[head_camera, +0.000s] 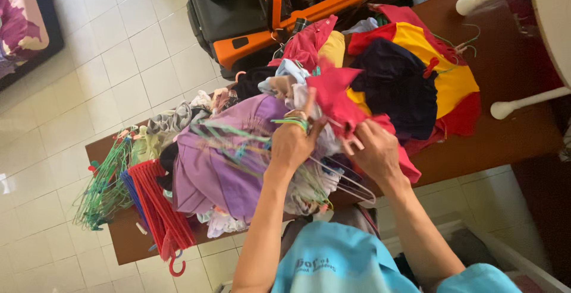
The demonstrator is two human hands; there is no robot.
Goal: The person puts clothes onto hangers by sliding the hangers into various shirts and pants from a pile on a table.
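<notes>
My left hand (291, 144) grips a bunch of clothes hangers, green and pale, over a purple garment (223, 162) on a brown table (511, 132). My right hand (375, 150) pinches the edge of a pink-red garment (333, 94) that lies on the clothes pile. Both hands are close together at the middle of the pile. A thin wire hanger (351, 186) shows just below my hands.
Stacks of green hangers (104, 189) and red hangers (157, 210) lie at the table's left end. A dark blue, yellow and red garment (416, 73) sits to the right. An open orange and black suitcase (256, 13) stands behind. White chair legs (523, 103) at right. Tiled floor.
</notes>
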